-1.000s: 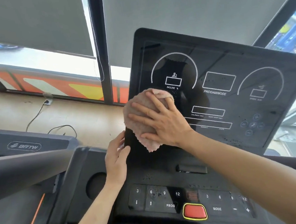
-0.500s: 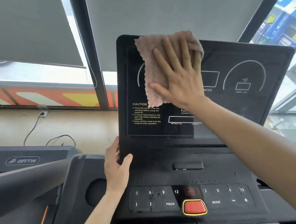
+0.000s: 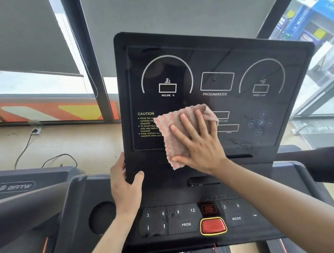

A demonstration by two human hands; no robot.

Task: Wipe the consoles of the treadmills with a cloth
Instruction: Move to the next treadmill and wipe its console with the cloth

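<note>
The black treadmill console point(image 3: 213, 63) stands upright in front of me, with dial markings and yellow caution text on its screen. A pink cloth point(image 3: 175, 131) lies flat on the lower middle of the screen, covering part of the caution text. My right hand point(image 3: 196, 141) presses on the cloth with its fingers spread. My left hand point(image 3: 124, 184) grips the console's lower left edge, thumb on the front. Below is the button panel point(image 3: 184, 217) with a red stop button point(image 3: 213, 225).
A second treadmill point(image 3: 13, 186) stands at the left, its grey handrail point(image 3: 16, 214) close to my left arm. A cup holder recess point(image 3: 102, 217) sits left of the buttons. Window frames, roller blinds and a wall socket with cables lie behind. Dust specks mark the screen's lower right.
My right hand has swept the cloth from the screen's top down to its lower middle. One second ago it was at the lower left. My left hand keeps its grip on the console edge.
</note>
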